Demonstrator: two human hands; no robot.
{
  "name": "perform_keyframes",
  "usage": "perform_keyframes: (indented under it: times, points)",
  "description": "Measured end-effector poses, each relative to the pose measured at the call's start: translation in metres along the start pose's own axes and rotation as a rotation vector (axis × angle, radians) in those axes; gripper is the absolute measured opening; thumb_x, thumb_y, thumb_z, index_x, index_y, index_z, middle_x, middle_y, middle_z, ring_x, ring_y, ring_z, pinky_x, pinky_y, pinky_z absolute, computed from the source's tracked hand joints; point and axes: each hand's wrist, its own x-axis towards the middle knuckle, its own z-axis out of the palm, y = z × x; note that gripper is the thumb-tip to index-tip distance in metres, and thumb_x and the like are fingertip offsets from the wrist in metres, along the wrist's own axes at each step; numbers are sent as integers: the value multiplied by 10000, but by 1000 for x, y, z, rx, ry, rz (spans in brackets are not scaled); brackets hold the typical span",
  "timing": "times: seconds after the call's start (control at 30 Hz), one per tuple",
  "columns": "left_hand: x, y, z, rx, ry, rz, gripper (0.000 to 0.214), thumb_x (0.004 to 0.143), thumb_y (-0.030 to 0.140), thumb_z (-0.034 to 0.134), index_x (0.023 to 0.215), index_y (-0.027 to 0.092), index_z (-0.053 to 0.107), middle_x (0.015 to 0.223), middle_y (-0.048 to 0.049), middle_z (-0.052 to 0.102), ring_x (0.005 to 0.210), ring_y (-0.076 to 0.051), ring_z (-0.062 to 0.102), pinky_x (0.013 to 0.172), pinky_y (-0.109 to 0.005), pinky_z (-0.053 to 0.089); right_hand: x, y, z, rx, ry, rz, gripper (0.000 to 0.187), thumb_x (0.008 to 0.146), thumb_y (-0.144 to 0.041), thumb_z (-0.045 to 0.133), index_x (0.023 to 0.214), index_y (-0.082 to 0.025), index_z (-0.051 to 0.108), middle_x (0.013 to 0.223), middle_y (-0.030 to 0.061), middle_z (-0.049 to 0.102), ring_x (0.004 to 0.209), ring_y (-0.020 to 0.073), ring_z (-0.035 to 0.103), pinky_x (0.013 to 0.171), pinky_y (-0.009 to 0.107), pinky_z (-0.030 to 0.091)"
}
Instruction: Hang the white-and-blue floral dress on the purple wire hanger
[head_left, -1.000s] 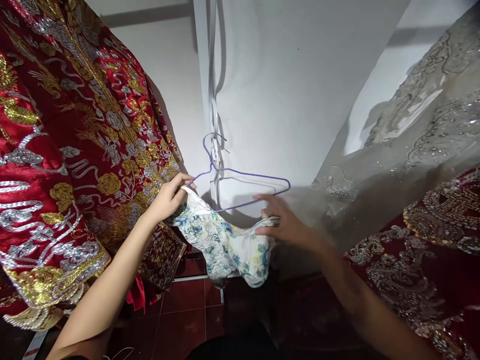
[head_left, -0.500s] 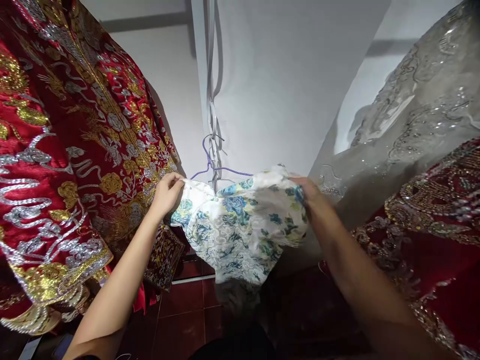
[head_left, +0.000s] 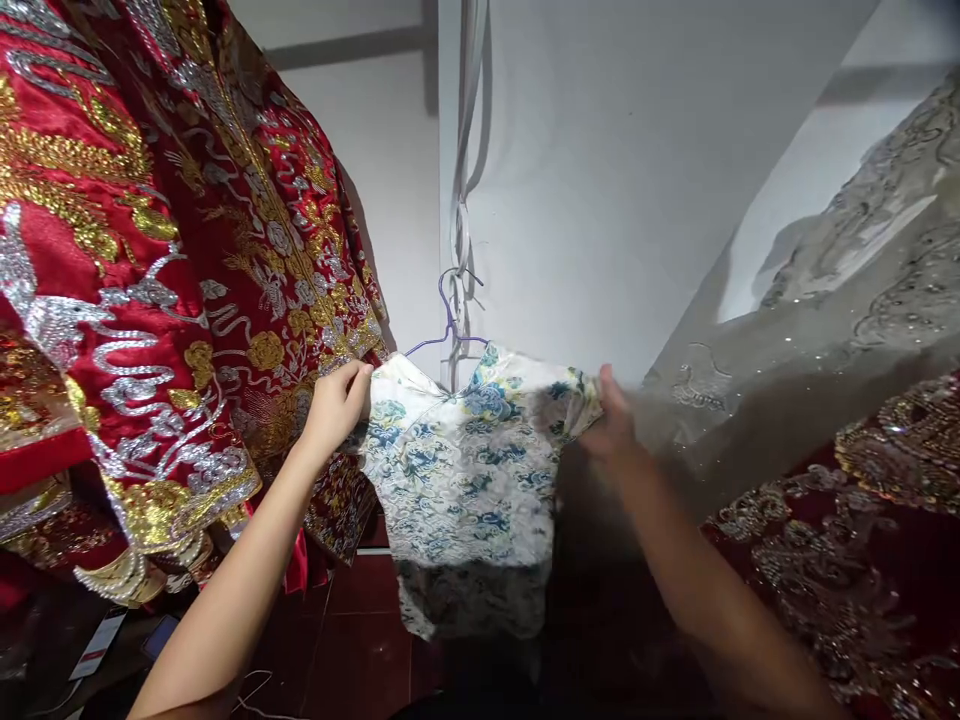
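Observation:
A white short-sleeved top (head_left: pixel 465 480) with a blue, green and yellow floral print hangs in front of me, its V-shaped neckline facing up. Its shoulders sit over a purple hanger (head_left: pixel 450 325). At the left shoulder, my left hand (head_left: pixel 337 405) pinches the fabric between thumb and fingers. On the other side my right hand (head_left: pixel 611 420), slightly blurred, is closed at the edge of the right sleeve, with some fingers hidden. The lower part of the top lies in shadow.
A red jacket (head_left: pixel 277 260) with gold and silver embroidery hangs at left. White twisted straps (head_left: pixel 463 190) run down the wall to the hanger hook. A sheer beaded gown (head_left: pixel 847 260) and a dark red beaded garment (head_left: pixel 825 560) are at right. Red tiles (head_left: pixel 367 610) cover the floor.
The top now hangs straighter and lower, its front spread out flat. My right hand has moved from the shoulder to the sleeve edge. The view has shifted left.

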Motion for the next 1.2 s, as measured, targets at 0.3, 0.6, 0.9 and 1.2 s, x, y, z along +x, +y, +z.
perform_keyframes:
  times: [0.3, 0.6, 0.9, 1.2]
  points:
    - [23, 19, 4, 95, 150, -52, 293, 877, 490, 617, 845, 198, 613, 670, 13, 586, 589, -151, 492, 585, -261, 328, -16, -56, 51, 81, -318, 44, 871, 814, -881, 266, 1033, -185, 741, 1022, 141, 749, 1116, 313, 668, 919, 459, 543]
    - [-12, 50, 51, -353, -305, 295, 261, 959, 404, 526, 859, 200, 655, 934, -65, 687, 974, -222, 616, 946, -368, 447, -35, 18, 41, -505, -428, 6, 388, 916, -483, 604, 1232, -269, 675, 1272, 82, 669, 1172, 263, 626, 1051, 461, 468]
    - [6, 128, 60, -838, -668, 462, 224, 952, 390, 574, 941, 210, 707, 1208, -113, 675, 1248, -252, 572, 1078, -435, 422, -26, 31, 28, -460, -252, -278, 325, 850, -464, 683, 1045, -205, 698, 1229, 82, 670, 1165, 247, 599, 1041, 420, 459]
    - [15, 135, 50, -1133, -760, 270, 255, 838, 397, 736, 969, 184, 683, 1249, -138, 678, 1212, -278, 621, 1059, -431, 461, -36, 9, 3, -244, -173, -7, 347, 733, -525, 785, 796, -201, 677, 796, 16, 689, 719, 191, 645, 623, 287, 518]
